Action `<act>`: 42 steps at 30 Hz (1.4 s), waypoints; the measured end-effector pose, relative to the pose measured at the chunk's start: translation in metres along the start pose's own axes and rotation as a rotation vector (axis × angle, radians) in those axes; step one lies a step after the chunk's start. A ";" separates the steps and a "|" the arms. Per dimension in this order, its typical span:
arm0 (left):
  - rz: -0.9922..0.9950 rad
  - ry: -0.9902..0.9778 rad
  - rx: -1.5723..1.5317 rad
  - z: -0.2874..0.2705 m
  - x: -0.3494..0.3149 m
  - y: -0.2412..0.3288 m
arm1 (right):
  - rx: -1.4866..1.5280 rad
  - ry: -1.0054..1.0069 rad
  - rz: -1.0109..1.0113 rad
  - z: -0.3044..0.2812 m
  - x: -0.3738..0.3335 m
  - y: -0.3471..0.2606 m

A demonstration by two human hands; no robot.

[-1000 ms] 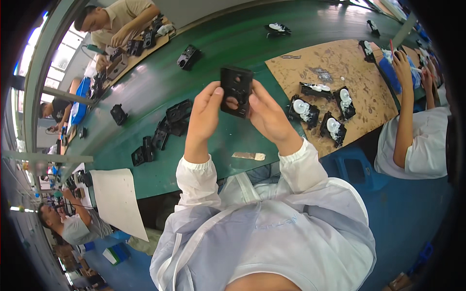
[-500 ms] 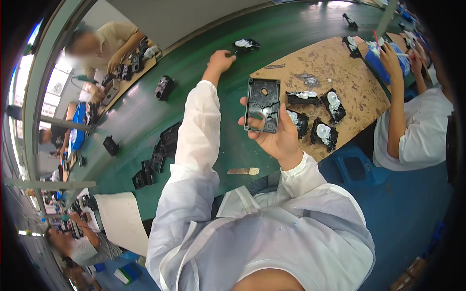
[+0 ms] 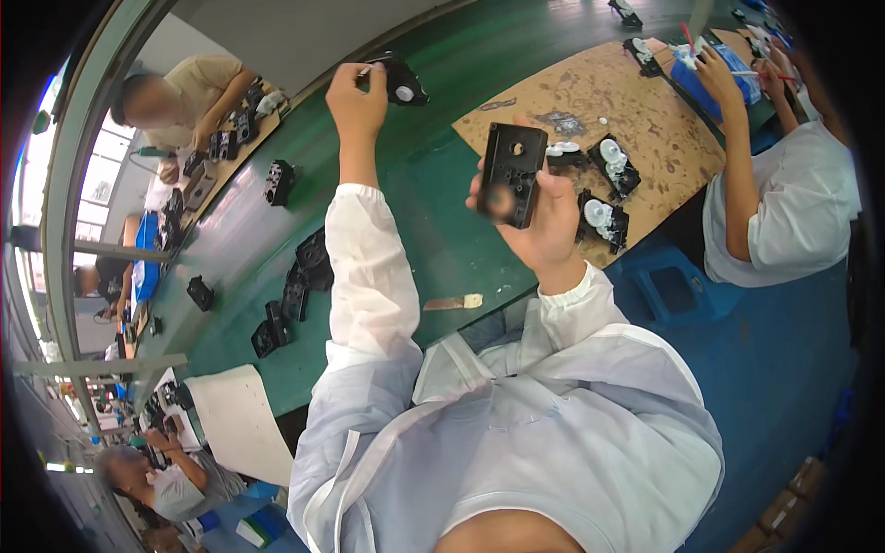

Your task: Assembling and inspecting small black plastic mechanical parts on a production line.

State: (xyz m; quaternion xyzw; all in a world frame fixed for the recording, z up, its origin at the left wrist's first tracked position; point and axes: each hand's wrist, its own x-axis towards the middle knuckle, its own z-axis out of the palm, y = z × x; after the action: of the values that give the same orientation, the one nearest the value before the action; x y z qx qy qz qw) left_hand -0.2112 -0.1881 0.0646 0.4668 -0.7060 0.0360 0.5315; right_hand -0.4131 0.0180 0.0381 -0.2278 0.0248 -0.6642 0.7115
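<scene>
Out over the far side of the green bench, my left hand is closed, its fingertips pinching the edge of a black gear housing with a white round part on it. Part of that grip is hidden behind the fingers. My right hand, nearer to me, holds up a black rectangular plastic cover with holes through it, thumb along its right edge and fingers behind. Beyond it on the brown board lie several black housings with white gears, one near the middle and another at the near edge.
The brown board rests on the green bench. A flat scraper-like strip lies close to me. Black parts sit at the left. A co-worker's arm reaches in at right, beside a blue stool.
My left hand has moved left and taken hold of the black gear housing, which has shifted left and tilted. My right hand has turned the cover slightly.
</scene>
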 end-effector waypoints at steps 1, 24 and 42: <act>-0.015 0.091 -0.039 -0.015 -0.003 0.019 | -0.011 -0.012 -0.032 0.000 0.003 0.000; -0.354 0.121 -0.723 -0.097 -0.086 0.149 | -0.733 0.015 -0.206 0.055 0.016 0.027; -0.404 0.086 -0.567 -0.091 -0.094 0.155 | -0.666 0.008 -0.086 0.049 0.015 0.029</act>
State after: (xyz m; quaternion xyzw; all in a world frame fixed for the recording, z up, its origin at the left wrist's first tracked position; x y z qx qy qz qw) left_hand -0.2540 0.0077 0.0995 0.4288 -0.5583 -0.2479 0.6656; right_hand -0.3682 0.0187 0.0755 -0.4460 0.2337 -0.6501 0.5690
